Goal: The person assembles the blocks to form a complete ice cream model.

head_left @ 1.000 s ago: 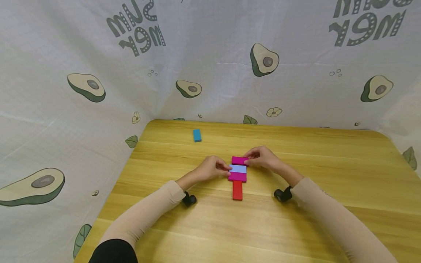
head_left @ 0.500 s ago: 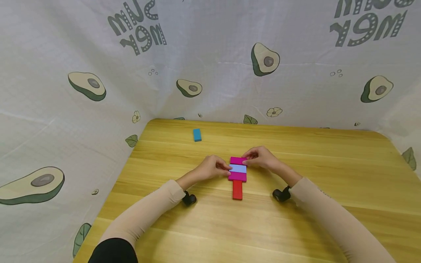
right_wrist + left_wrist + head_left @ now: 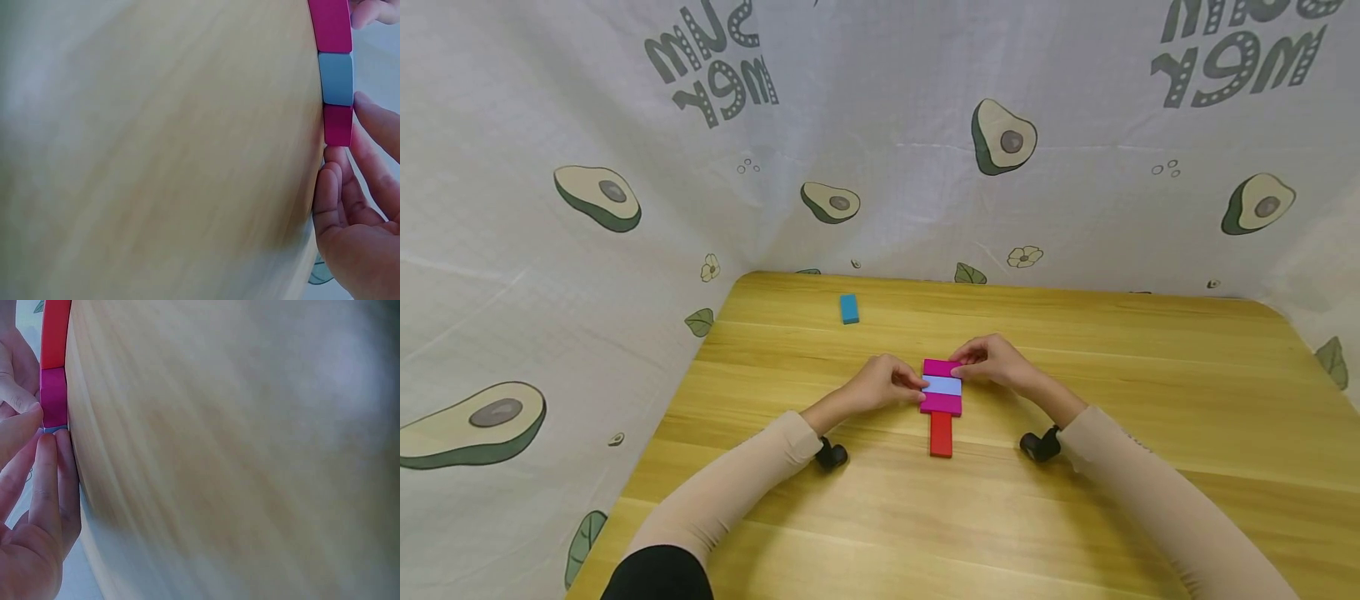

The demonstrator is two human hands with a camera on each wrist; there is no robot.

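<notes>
A row of flat rectangular blocks lies on the table. Nearest is a red block (image 3: 941, 435), set lengthwise. Beyond it come a near magenta block (image 3: 941, 405), a light blue block (image 3: 943, 385) and a far magenta block (image 3: 937, 367), all set crosswise and side by side. My left hand (image 3: 880, 385) holds the left ends of the light blue and near magenta blocks with thumb and fingertips. On the other side, my right hand (image 3: 997, 363) pinches the far magenta block at its right end, thumb tip over the near corner. In the right wrist view my fingers (image 3: 337, 156) meet that block's far side.
A blue block (image 3: 849, 309) lies apart near the table's back left. The wooden table (image 3: 1150, 375) ends at a patterned cloth (image 3: 910, 167) behind and on the left. Black wrist cameras sit under both wrists, low over the tabletop.
My right hand has slid the far magenta block a little left and toward me, so it lines up with the light blue block. My left hand has stayed in place.
</notes>
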